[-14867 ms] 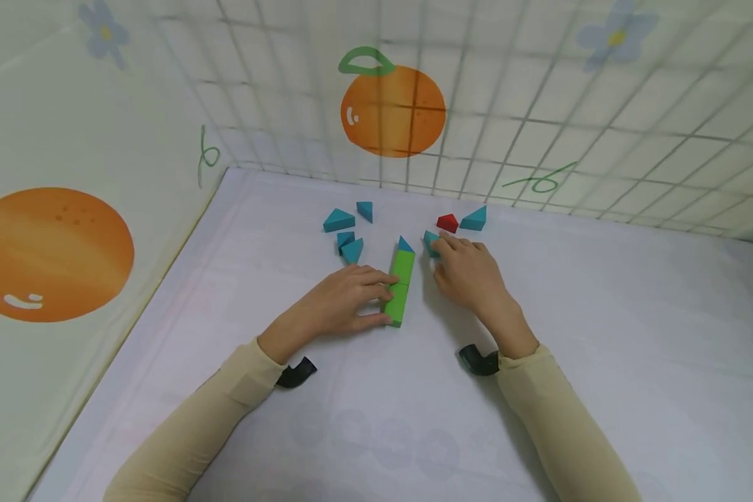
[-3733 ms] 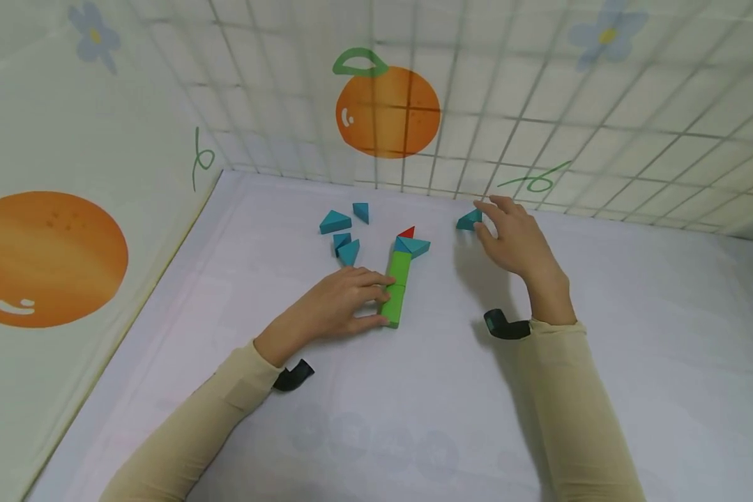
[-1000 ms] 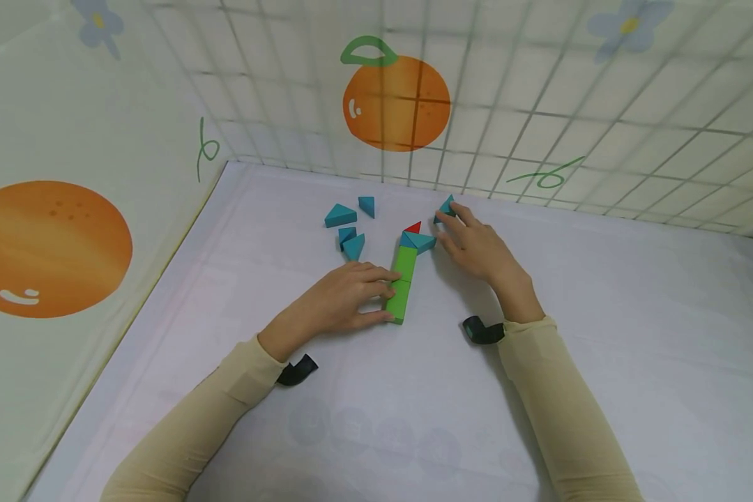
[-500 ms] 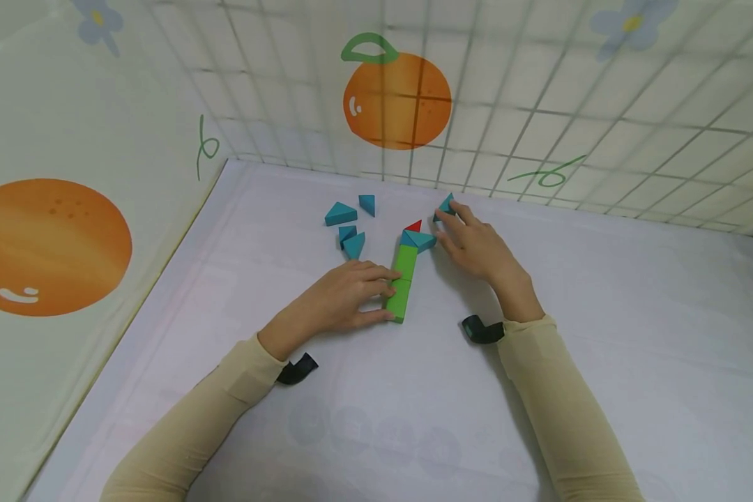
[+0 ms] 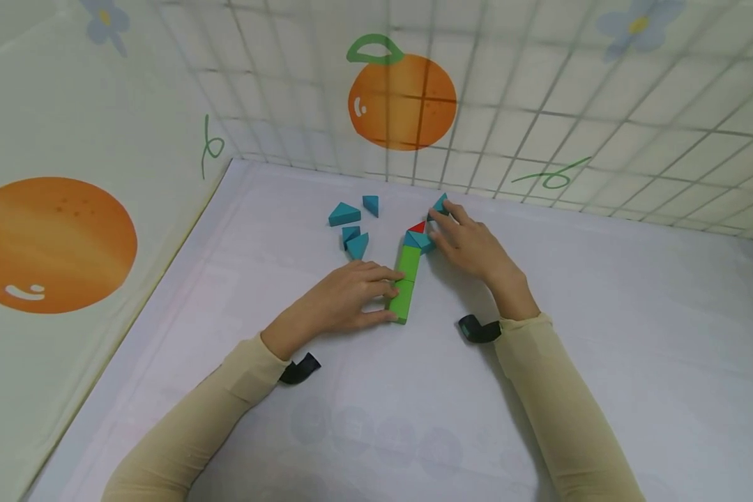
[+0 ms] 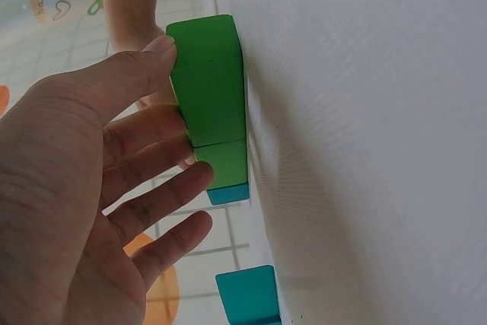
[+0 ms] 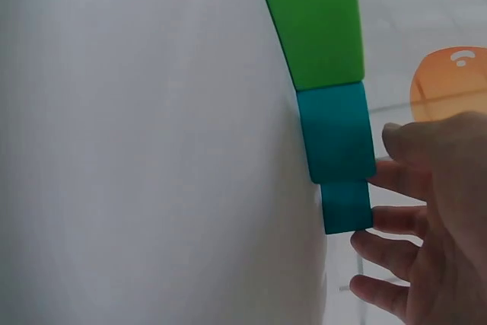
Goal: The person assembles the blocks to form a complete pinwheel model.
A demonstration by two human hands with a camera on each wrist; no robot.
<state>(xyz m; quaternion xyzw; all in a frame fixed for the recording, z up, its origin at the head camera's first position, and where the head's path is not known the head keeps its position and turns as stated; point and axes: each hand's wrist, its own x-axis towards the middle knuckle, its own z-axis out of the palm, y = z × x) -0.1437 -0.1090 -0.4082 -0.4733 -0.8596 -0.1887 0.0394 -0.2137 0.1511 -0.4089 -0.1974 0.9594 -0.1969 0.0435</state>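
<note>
My left hand [image 5: 351, 296] lies beside a row of two green blocks [image 5: 408, 265], its thumb and fingertips touching their left side. In the left wrist view its fingers are mostly straight, with the thumb at the near green block's corner [image 6: 205, 74]. At the row's far end sit a small blue triangular block [image 5: 410, 240], a blue triangular block [image 5: 424, 242] pointing right and a red block [image 5: 417, 227]. My right hand [image 5: 473, 247] reaches in from the right, loosely extended fingers touching another blue triangular block [image 5: 439, 205] behind them. Its thumb overlaps the right-pointing block.
Several loose blue triangular blocks [image 5: 345, 214] lie left of the row. The white table cover [image 5: 376, 432] meets a printed back wall [image 5: 508, 90] with an orange and grid lines. Black curved pieces [image 5: 479, 329] stick out at both wrists.
Over fifteen seconds, the right-pointing blue block and red block joined the row's far end. The right hand then brought another blue block leftward, nudging it closer just now. The left hand stays put.
</note>
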